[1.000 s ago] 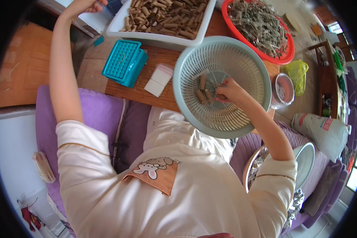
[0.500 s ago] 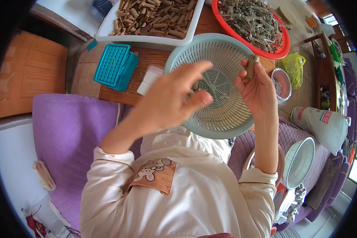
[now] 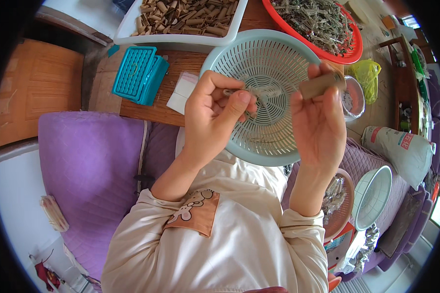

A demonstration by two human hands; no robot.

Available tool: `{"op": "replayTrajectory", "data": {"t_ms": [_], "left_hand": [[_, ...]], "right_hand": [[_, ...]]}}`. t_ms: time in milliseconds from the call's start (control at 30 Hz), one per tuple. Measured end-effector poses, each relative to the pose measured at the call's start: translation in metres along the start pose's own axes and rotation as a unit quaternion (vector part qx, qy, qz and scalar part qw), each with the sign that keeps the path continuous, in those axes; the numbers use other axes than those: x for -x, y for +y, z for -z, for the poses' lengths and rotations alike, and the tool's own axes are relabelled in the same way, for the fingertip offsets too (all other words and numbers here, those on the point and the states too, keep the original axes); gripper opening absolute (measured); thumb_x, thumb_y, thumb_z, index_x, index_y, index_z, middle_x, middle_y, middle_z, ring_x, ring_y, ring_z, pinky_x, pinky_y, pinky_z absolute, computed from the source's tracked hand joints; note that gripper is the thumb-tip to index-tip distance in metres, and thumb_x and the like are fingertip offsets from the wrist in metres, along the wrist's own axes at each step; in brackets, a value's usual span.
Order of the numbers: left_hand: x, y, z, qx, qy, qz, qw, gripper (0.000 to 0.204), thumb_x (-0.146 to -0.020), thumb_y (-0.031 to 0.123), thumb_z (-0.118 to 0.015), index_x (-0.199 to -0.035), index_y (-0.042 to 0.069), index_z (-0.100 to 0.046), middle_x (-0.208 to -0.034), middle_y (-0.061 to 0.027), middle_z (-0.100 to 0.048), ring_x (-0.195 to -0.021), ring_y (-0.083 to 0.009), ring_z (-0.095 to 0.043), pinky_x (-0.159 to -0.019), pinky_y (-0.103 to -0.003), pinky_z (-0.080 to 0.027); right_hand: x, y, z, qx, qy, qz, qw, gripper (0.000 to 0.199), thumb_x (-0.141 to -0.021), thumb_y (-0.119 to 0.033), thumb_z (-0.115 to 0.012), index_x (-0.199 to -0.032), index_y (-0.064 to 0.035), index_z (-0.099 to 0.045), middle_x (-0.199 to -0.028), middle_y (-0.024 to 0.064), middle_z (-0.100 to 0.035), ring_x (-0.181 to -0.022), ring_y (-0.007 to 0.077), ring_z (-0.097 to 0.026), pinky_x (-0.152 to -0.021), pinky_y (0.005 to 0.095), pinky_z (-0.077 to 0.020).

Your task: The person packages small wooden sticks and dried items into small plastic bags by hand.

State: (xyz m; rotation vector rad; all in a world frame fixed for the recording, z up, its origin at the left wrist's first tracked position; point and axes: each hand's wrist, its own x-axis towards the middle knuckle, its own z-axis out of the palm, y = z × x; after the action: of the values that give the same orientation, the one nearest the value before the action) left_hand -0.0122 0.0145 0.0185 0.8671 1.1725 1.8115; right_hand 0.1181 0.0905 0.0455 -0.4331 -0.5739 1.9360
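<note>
My right hand (image 3: 320, 129) holds a short brown cardboard tube (image 3: 322, 85) tilted nearly level between fingers and thumb. To its left, my left hand (image 3: 212, 112) is closed in a pinch on a thin clear plastic strip (image 3: 268, 92), whose loose end points toward the tube. The strip's exact kind cannot be made out. Both hands are above a grey-green plastic colander (image 3: 271, 158), apart from each other. A few small clear bits seem to lie at its bottom, partly hidden behind my left hand.
Beyond the colander stand a white tub (image 3: 178, 40) of cardboard tubes and a red basket (image 3: 354, 56) heaped with clear strips. Teal stacked trays (image 3: 137, 73) and a white box (image 3: 181, 95) sit left on the wooden table. At right are a pink bowl (image 3: 355, 105) and a pale green basket (image 3: 374, 195).
My left hand, blurred with fingers apart before, has drawn back left and now pinches the clear strip. The tube in my right hand has turned from upright to nearly level.
</note>
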Motion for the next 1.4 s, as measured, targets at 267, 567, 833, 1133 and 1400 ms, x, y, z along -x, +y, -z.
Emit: {"op": "replayTrajectory", "data": {"t_ms": [267,567,833,1133,1400], "left_hand": [[0.002,-0.003,0.007,0.106,-0.015,0.002,0.994,0.016,-0.083,0.01,-0.056,-0.088,0.002,-0.044,-0.07,-0.0047,-0.055,-0.062,-0.0085,-0.054,-0.053,-0.02,-0.042],[0.009,-0.009,0.005,-0.143,-0.135,-0.009,0.98,0.012,-0.075,0.009,-0.064,-0.075,0.002,-0.056,-0.07,-0.0019,-0.056,-0.067,-0.0105,-0.054,-0.06,-0.023,-0.042],[0.005,-0.025,0.012,-0.311,0.05,-0.116,0.942,0.013,-0.074,0.006,-0.065,-0.081,0.001,-0.056,-0.075,-0.0034,-0.058,-0.066,-0.0088,-0.05,-0.063,-0.021,-0.041],[0.016,-0.014,0.012,-0.106,-0.177,-0.136,0.969,0.012,-0.069,0.003,-0.067,-0.077,0.005,-0.058,-0.073,-0.0044,-0.059,-0.07,-0.0136,-0.055,-0.061,-0.024,-0.044],[0.024,0.0,0.014,-0.439,-0.137,-0.279,0.843,0.015,-0.064,0.01,-0.068,-0.073,0.009,-0.057,-0.068,0.0026,-0.057,-0.062,-0.0144,-0.052,-0.055,-0.027,-0.044]], "right_hand": [[0.024,0.012,0.011,0.251,-0.102,-0.081,0.959,0.03,-0.071,0.001,-0.065,-0.099,0.0025,-0.052,-0.093,0.007,-0.055,-0.085,0.0111,-0.054,-0.074,0.0221,-0.0448],[-0.001,0.02,0.032,0.172,-0.057,-0.001,0.983,0.032,-0.08,-0.012,-0.059,-0.105,0.0037,-0.047,-0.096,0.0126,-0.056,-0.09,0.02,-0.056,-0.081,0.0286,-0.0433],[0.013,0.016,0.029,0.247,-0.183,-0.013,0.951,0.033,-0.08,-0.016,-0.059,-0.105,0.002,-0.046,-0.097,0.0112,-0.058,-0.09,0.0153,-0.054,-0.081,0.0278,-0.042],[0.015,0.02,0.029,0.275,-0.086,-0.077,0.955,0.031,-0.084,-0.012,-0.055,-0.109,0.0031,-0.045,-0.092,0.0062,-0.054,-0.079,0.0128,-0.055,-0.075,0.0251,-0.0455],[0.019,0.019,0.043,0.452,-0.213,-0.19,0.845,0.03,-0.086,-0.009,-0.05,-0.113,0.0039,-0.05,-0.084,0.0021,-0.058,-0.073,0.0046,-0.048,-0.062,0.0178,-0.0414]]}}
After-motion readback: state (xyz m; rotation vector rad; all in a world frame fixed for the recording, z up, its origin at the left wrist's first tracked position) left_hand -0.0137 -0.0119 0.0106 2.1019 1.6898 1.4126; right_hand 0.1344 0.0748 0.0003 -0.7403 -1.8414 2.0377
